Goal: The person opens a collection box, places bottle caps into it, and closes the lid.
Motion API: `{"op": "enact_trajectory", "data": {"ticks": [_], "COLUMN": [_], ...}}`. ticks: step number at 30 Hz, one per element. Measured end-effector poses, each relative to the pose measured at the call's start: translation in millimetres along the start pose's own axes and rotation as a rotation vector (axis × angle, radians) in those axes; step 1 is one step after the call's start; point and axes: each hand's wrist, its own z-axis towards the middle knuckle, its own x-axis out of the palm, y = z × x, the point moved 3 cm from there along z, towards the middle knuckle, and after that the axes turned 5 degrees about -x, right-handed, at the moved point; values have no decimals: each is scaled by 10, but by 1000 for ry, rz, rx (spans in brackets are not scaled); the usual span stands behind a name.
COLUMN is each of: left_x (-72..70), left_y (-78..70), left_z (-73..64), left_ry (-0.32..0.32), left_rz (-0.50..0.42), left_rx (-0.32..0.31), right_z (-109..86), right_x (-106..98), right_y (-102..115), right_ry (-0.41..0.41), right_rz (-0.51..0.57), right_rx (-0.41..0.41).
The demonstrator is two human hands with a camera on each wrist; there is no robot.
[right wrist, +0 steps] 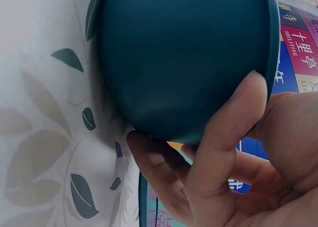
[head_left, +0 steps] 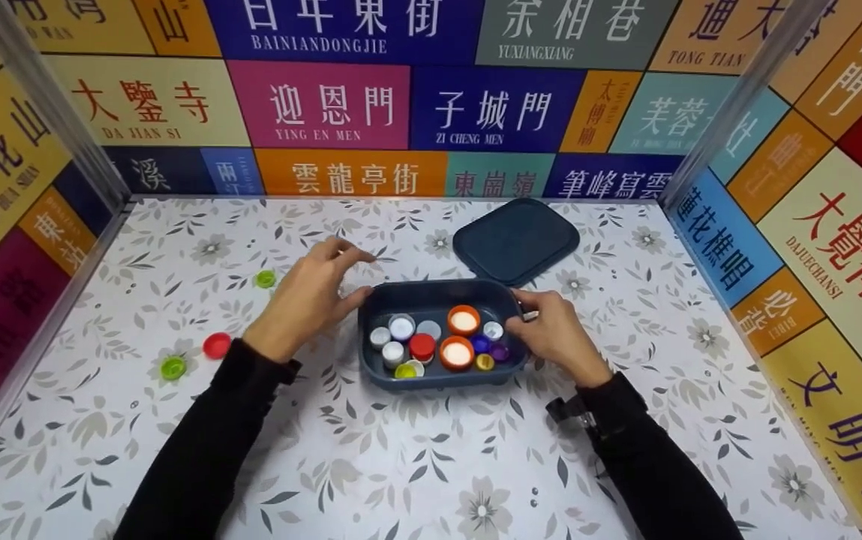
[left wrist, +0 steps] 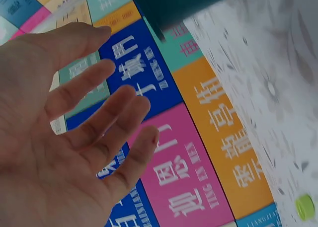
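Observation:
A dark blue plastic box (head_left: 431, 384) stands uncovered in the middle of the table, holding several bottle caps in white, red, orange, yellow, blue and purple. My right hand (head_left: 557, 326) grips the box's right end; in the right wrist view its fingers (right wrist: 218, 132) lie against the outer wall. At the left end, my left hand (head_left: 307, 296) hovers with its fingers spread and holds nothing. Its thumb is close to the rim; whether they touch, I cannot tell. The left wrist view shows the open palm (left wrist: 59, 152) and part of the box (left wrist: 174, 8) above it.
Behind the box lies a dark blue lid (head_left: 517, 240), flat on the flowered tablecloth. On the left are a red cap (head_left: 217, 346) and two green caps, one nearer (head_left: 173, 367) and one farther (head_left: 265, 279). Printed panels stand around the back and sides.

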Motion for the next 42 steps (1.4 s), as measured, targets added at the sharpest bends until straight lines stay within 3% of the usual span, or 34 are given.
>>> {"op": "enact_trajectory", "data": {"ticks": [4, 8, 16, 23, 31, 42], "left_x": [-83, -133, -125, -91, -39, -25], "left_y": [192, 415, 853, 1150, 1349, 1441], "left_z": [4, 6, -18, -63, -92, -105], "left_ry": [-56, -54, 127, 230, 353, 397], "left_rz": [-11, 1, -11, -22, 36, 0], "left_rx": [-52, -134, -343, -421, -501, -528], "right_z": [-1, 0, -10, -4, -16, -7], "right_x": [-8, 1, 6, 9, 9, 23], "right_y": [7, -1, 11, 22, 28, 16], "right_ry": [-3, -4, -14, -14, -15, -11], "right_rz": [-12, -5, -32, -34, -32, -15], "right_rx": [-5, -2, -16, -8, -1, -8]}}
